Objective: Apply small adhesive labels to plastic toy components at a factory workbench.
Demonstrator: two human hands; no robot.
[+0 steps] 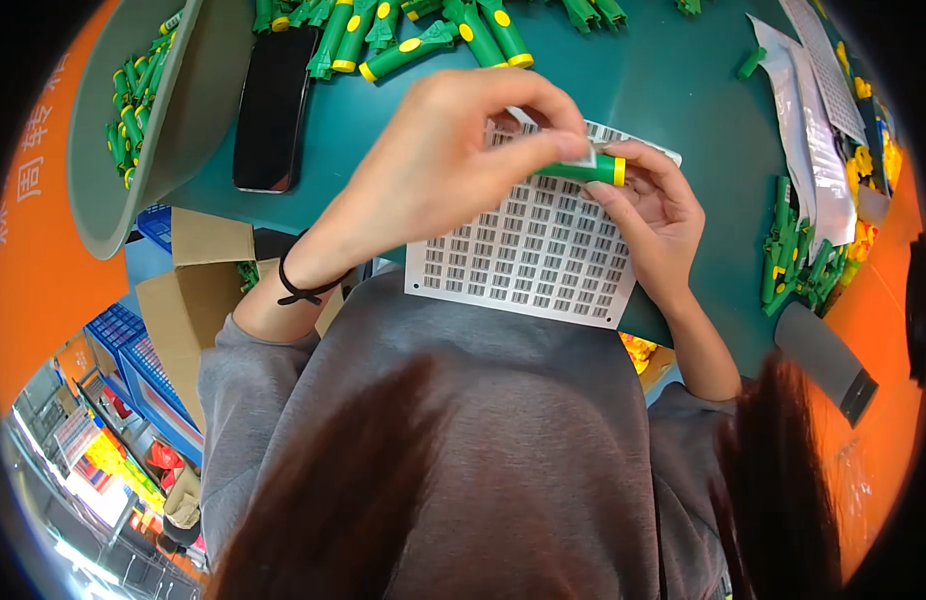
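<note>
- Clearly mid-labelling: green tube with a yellow end cap (591,171) held level above the sheet of small barcode stickers (528,262), just past the sheet's far edge.
- Left hand (453,165) reaching across, thumb and forefinger pinched on a small white sticker (583,157) and pressing it against the tube's top side.
- Right hand (660,215) cupped under and around the tube's capped end, fingers curled in a light grasp, steadying it.
- Sticker sheet lying flat on the teal table (673,80), near edge at the table's rim, close to the grey-sleeved torso; some cells near the top row apparently already bare, though hard to confirm.
- Judged step: sticker being laid and smoothed onto the tube, not yet fully wrapped down.
- Next move likely calling for a firm rub along the label's edges, then setting the tube aside and peeling a fresh sticker.
- More green tubes (423,35) heaped along the far edge of the table, another cluster (788,260) to the right beside plastic bags (818,150).
- Black phone (275,105) lying face up to the left, next to a grey bin (183,110) holding further green pieces.
</note>
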